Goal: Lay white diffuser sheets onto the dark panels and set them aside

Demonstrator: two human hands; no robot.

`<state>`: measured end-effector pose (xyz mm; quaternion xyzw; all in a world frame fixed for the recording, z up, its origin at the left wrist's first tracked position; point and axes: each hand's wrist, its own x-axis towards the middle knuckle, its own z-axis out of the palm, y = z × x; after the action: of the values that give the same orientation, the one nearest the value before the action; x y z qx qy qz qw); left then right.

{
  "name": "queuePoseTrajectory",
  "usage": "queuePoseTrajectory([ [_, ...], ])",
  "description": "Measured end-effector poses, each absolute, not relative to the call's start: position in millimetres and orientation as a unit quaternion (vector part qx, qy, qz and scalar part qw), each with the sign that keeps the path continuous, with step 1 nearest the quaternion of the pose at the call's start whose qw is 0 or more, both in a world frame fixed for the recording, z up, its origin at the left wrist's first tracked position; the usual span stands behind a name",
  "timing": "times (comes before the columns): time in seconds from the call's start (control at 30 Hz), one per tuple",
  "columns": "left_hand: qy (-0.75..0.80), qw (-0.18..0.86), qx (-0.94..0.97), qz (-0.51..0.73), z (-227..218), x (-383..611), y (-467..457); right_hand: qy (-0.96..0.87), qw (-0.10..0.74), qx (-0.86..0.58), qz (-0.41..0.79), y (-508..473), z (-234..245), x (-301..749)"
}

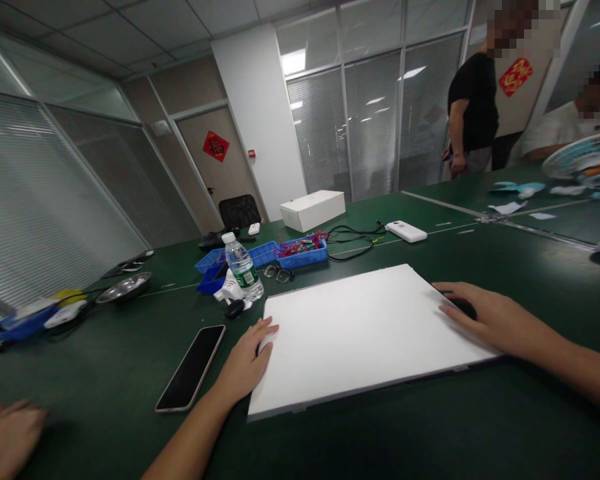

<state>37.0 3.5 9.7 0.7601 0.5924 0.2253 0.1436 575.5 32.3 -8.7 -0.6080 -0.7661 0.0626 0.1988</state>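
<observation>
A flat white board with a thin edge lies on the dark green table in front of me. My left hand grips its left edge, thumb and fingertips over the top face. At the opposite edge, my right hand curls its thumb and fingers around the side. A small dark patch shows between that thumb and the fingers; I cannot tell whether it is an object or shadow. Just left of my left hand lies a smartphone with a dark screen.
Beyond the board stand a water bottle, glasses, blue trays with wires, a white box and a power bank. A metal bowl sits left. Another person's hand rests at lower left; two people are at right.
</observation>
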Motion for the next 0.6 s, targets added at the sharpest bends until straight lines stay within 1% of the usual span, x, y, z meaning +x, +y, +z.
queuePoseTrajectory([
  [0.47, 0.590, 0.142, 0.763, 0.222, 6.9, 34.1, 3.7, -0.785, 0.170, -0.588, 0.093, 28.7, -2.2, 573.8],
  [0.6, 0.591, 0.136, 0.765, 0.216, 8.3, 35.6, 3.5, -0.796, 0.182, -0.572, 0.080, 28.7, -2.3, 570.8],
])
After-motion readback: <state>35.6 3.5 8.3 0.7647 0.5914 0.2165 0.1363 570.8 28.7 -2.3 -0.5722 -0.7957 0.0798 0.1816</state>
